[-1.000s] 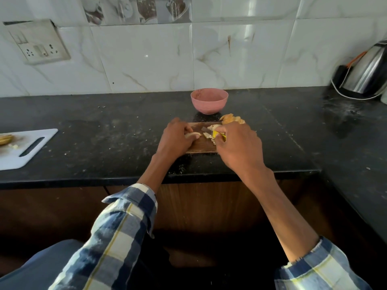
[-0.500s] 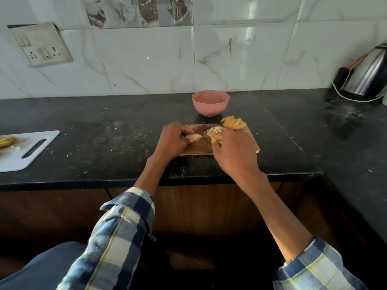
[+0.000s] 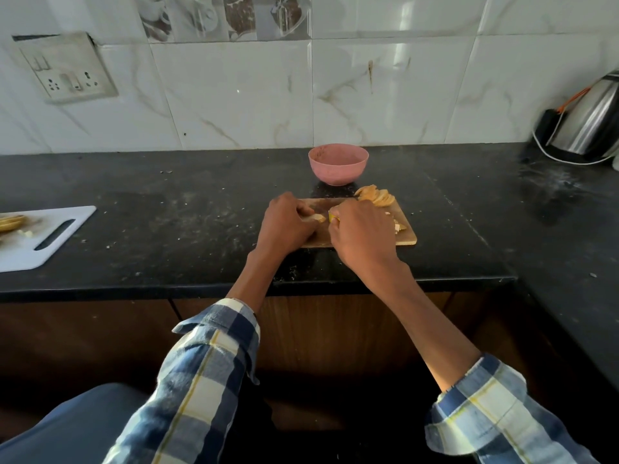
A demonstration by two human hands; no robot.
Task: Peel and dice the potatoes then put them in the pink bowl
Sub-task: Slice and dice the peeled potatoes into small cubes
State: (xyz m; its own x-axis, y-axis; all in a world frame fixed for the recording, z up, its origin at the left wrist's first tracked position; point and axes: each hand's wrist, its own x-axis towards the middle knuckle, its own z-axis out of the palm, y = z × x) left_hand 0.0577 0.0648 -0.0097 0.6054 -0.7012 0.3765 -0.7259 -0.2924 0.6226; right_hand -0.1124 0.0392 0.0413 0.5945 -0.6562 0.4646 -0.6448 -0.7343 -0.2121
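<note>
A small wooden cutting board (image 3: 407, 237) lies on the black counter near its front edge. My left hand (image 3: 284, 226) holds a pale peeled potato piece (image 3: 318, 217) down on the board. Beside it, my right hand (image 3: 361, 232) grips a yellow-handled knife (image 3: 333, 217); its blade is mostly hidden by my fingers. Cut potato bits (image 3: 398, 226) lie at the board's right side. A heap of potato peels (image 3: 376, 197) sits at the board's far right corner. The pink bowl (image 3: 338, 164) stands just behind the board, and I see nothing in it.
A white plastic cutting board (image 3: 50, 239) with peel scraps lies at the counter's left. A steel electric kettle (image 3: 593, 122) with a white cord stands at the back right. A wall socket plate (image 3: 67, 68) is on the tiled wall. Crumbs dot the black counter (image 3: 167, 212).
My right hand with the knife has shifted left across the board, closing on my left hand and the potato piece. More cut bits show at the board's right. The view tilted slightly.
</note>
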